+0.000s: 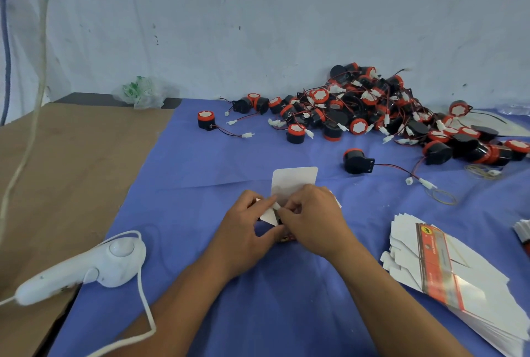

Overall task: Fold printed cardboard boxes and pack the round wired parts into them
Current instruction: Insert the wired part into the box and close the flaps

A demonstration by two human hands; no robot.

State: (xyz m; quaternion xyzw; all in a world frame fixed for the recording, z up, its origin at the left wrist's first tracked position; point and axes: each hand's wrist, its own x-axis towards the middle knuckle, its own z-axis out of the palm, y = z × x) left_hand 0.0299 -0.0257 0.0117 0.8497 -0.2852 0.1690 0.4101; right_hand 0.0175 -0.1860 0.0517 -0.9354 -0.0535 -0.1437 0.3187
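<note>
A small printed cardboard box (292, 181) is held at the middle of the blue cloth, its white top flap standing up. My left hand (246, 221) grips its left side and pinches a white side flap. My right hand (312, 219) grips the right side, fingers curled over the opening. What is inside the box is hidden. A pile of round black-and-red wired parts (372, 110) lies at the back right. One single part (357, 160) sits just beyond the box to the right.
A stack of flat box blanks (459, 276) lies at the right front. A white handheld controller with a cord (86, 270) rests at the left front. Rubber bands (441, 196) lie right of the box. A crumpled plastic bag (143, 92) sits by the wall.
</note>
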